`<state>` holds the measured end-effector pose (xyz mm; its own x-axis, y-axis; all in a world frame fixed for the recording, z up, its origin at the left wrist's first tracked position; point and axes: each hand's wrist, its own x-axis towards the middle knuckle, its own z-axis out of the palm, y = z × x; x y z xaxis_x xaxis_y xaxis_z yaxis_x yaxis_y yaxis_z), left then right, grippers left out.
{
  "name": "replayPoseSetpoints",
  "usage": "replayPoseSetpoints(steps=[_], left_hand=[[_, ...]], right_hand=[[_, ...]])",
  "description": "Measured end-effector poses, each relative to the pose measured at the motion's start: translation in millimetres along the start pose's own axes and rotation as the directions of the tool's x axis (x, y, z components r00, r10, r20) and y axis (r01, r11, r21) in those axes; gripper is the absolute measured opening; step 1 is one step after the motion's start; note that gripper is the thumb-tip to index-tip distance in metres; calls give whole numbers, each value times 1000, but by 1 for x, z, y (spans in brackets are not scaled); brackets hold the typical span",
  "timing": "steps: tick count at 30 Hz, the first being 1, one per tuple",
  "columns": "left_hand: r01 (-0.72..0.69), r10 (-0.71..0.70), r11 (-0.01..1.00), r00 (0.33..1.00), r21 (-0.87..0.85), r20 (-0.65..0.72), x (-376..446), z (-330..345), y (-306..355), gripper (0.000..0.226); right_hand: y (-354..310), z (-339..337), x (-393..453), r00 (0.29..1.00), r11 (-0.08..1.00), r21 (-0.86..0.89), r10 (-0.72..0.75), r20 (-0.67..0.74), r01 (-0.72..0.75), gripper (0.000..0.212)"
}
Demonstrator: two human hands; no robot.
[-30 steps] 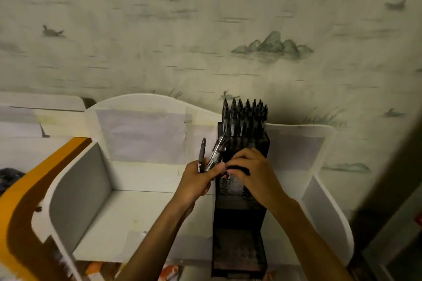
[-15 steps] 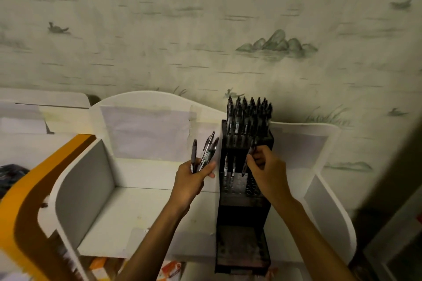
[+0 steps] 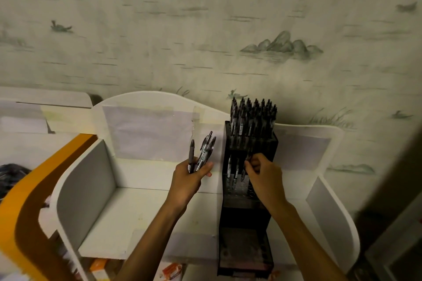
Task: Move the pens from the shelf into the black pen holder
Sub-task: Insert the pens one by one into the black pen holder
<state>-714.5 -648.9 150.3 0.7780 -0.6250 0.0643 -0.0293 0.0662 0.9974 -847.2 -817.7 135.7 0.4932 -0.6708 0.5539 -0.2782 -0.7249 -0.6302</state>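
Note:
A tall black stepped pen holder (image 3: 269, 143) stands on the white shelf (image 3: 146, 212), right of centre. Its top tier is packed with several dark pens (image 3: 252, 114). A few more pens stand in the middle tier (image 3: 234, 170). My left hand (image 3: 190, 175) is just left of the holder, gripping three dark pens (image 3: 202, 151) that fan upward. My right hand (image 3: 262, 172) is at the middle tier with fingers pinched on a pen (image 3: 247, 158) that points down into the tier's slots. The pen's lower end is hidden by my fingers.
The white shelf has curved side panels (image 3: 86, 180) and a back board with taped paper (image 3: 148, 132). An orange-edged panel (image 3: 27, 203) lies at the left. Orange packets (image 3: 171, 270) show below the shelf. Patterned wallpaper (image 3: 205, 29) rises behind.
My right hand left my left hand with one pen and rose to the holder's middle tier. My left hand shifted slightly left, keeping three pens.

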Motion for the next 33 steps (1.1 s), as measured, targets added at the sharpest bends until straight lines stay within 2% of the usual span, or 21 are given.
replayPoseSetpoints(steps=[10, 15, 19, 25, 29, 33], left_hand=[[-17, 17, 1000, 999, -6, 44, -3, 11, 2, 20], [-31, 31, 1000, 997, -6, 66, -4, 14, 5, 13], [-39, 40, 999, 996, -24, 76, -5, 15, 5, 10], [-14, 16, 1000, 997, -18, 82, -6, 21, 3, 22], [6, -4, 1000, 996, -26, 93, -8, 25, 4, 30], [-13, 16, 1000, 993, -28, 117, -12, 31, 5, 22]], right_hand=[[-5, 2, 4, 997, 994, -89, 65, 34, -61, 11], [2, 5, -6, 989, 988, -132, 91, 114, -76, 10], [4, 5, -12, 988, 989, -124, 94, 119, -79, 12], [3, -3, -10, 983, 990, -112, 106, 148, -90, 19], [-7, -20, -6, 997, 996, -58, 71, 28, -70, 12], [-28, -34, 1, 999, 995, 98, -10, -37, 14, 4]])
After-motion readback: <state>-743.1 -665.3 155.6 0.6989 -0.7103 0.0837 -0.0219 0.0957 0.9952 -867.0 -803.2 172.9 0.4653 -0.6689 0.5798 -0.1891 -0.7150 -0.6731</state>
